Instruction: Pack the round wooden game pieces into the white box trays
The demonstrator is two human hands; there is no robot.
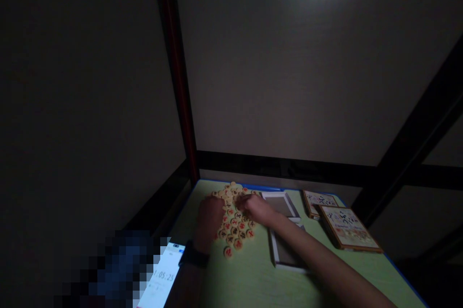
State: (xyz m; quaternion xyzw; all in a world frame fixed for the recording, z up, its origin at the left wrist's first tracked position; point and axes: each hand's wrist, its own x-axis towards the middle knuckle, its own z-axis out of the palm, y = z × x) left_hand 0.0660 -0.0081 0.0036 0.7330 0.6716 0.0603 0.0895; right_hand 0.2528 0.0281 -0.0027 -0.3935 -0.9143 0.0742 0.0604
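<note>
Many round wooden Chinese chess pieces lie in a loose heap on the light green table, marked with red or black characters. My left hand, with a dark band on its wrist, is over the left side of the heap. It is dim and blurred, and its fingers are hidden. From the right, my right hand reaches into the upper part of the heap. Its fingers are curled down and closed among the pieces, and anything they hold is hidden.
Right of the heap are two open box trays, a far one and a near one partly behind my right forearm. Two printed boxes, one farther and one nearer, lie at the right. A lit phone is at lower left.
</note>
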